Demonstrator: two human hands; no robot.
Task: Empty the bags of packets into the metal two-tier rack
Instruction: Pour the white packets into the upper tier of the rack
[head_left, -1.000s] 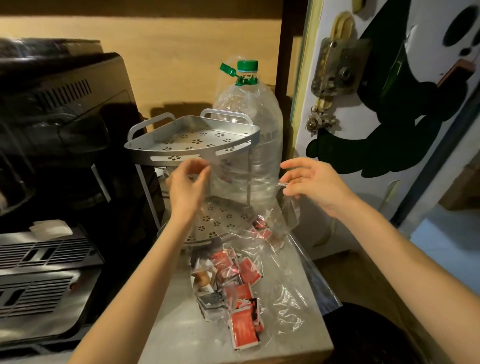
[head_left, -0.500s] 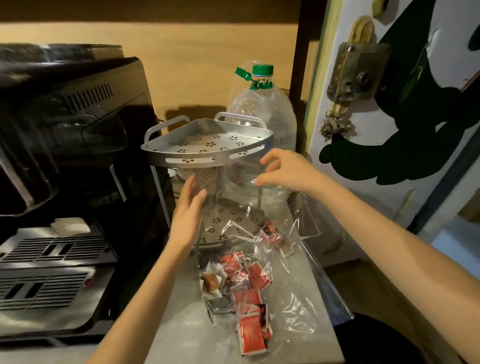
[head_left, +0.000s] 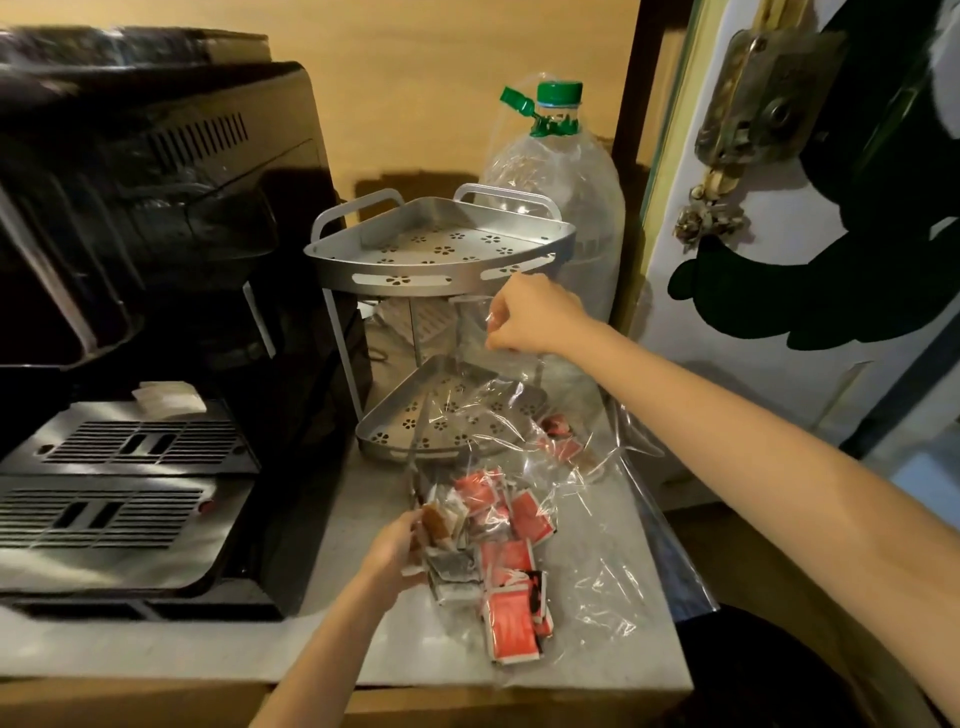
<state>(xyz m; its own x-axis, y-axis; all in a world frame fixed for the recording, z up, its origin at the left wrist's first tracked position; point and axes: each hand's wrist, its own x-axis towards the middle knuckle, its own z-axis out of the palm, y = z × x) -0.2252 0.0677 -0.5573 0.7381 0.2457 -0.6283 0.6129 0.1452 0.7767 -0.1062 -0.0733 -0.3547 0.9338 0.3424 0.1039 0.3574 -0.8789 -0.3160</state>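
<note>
The metal two-tier rack (head_left: 441, 278) stands on the grey counter, both perforated tiers bare. A clear plastic bag (head_left: 587, 561) lies in front of it, its mouth lifted over the lower tier. Red and brown packets (head_left: 511, 564) sit piled inside the bag's lower end. My right hand (head_left: 530, 317) pinches the bag's open edge just under the upper tier. My left hand (head_left: 397, 548) grips the bag's bottom left end, against the brown packets.
A black coffee machine (head_left: 156, 249) with a drip tray fills the left side. A large plastic bottle (head_left: 566, 176) with a green cap stands behind the rack. A door with a lock (head_left: 769, 88) is at right. The counter's front edge (head_left: 519, 683) is close.
My left hand dropped from the rack's lower tier down to the bag's bottom end. My right hand closed on the bag's mouth and holds it up near the upper tier.
</note>
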